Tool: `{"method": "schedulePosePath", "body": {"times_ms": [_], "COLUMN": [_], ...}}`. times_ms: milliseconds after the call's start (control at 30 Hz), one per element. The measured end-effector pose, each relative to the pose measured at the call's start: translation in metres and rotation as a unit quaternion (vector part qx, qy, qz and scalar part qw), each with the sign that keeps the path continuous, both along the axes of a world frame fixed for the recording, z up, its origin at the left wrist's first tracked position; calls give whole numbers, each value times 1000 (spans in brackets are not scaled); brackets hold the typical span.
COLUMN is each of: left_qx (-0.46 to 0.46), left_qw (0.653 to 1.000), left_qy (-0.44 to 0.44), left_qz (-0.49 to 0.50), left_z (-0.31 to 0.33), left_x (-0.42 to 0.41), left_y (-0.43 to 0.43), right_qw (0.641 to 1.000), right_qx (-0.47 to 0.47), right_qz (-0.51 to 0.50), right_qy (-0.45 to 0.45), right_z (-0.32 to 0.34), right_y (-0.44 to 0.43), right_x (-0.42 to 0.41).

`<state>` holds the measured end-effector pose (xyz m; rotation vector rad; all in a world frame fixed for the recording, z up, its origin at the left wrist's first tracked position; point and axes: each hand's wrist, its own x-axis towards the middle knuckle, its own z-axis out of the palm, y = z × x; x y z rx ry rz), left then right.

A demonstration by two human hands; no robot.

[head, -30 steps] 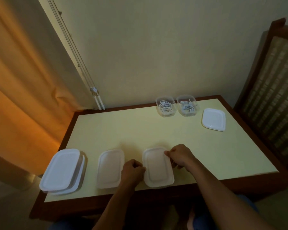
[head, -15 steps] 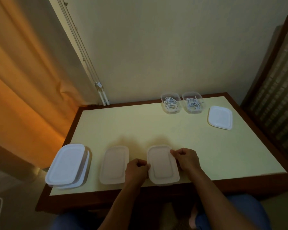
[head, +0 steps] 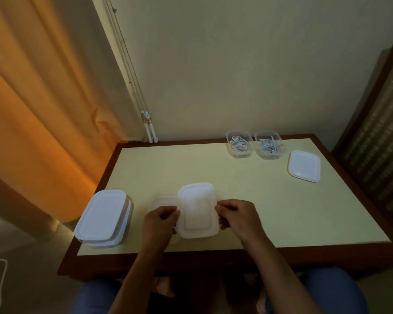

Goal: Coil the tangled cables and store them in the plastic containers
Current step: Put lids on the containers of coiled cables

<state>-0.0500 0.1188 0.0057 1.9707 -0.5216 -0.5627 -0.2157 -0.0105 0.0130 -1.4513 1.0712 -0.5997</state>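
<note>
A lidded plastic container (head: 197, 209) is held just above the table's near edge, its far end tipped up. My left hand (head: 160, 219) grips its left side and my right hand (head: 237, 215) grips its right side. Behind my left hand, a second lidded container (head: 162, 201) lies partly hidden. At the back stand two open clear containers, the left container (head: 239, 144) and the right container (head: 268, 145), each with coiled white cables inside.
Two stacked lidded containers (head: 102, 217) sit at the table's near left corner. A loose white lid (head: 304, 166) lies at the back right. The yellow table (head: 281, 205) has a dark wooden rim. A curtain hangs on the left, a wooden chair back stands on the right.
Both hands have lifted the middle container off the table and shifted it left, so it now overlaps the container beside it. The camera view also moved slightly.
</note>
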Motion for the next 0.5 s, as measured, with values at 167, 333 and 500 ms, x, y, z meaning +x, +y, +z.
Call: {"method": "schedulePosePath", "body": {"times_ms": [167,333,500], "left_qx": [79,136,135], "left_qw": [990,973,972], "left_qy": [-119,-187,-191], "left_qz": [12,-5,-10], "left_z": [10,9,7], "left_x": [46,58,58], "left_y": [36,45,51], "right_qw": [997,997,997], "right_qx": [35,56,36], "right_qz": [65,54,60], "right_qy": [11,17,36], "right_z": [-6,-19,-22], "right_y": [25,41,42], "right_x": [56,81,84]}}
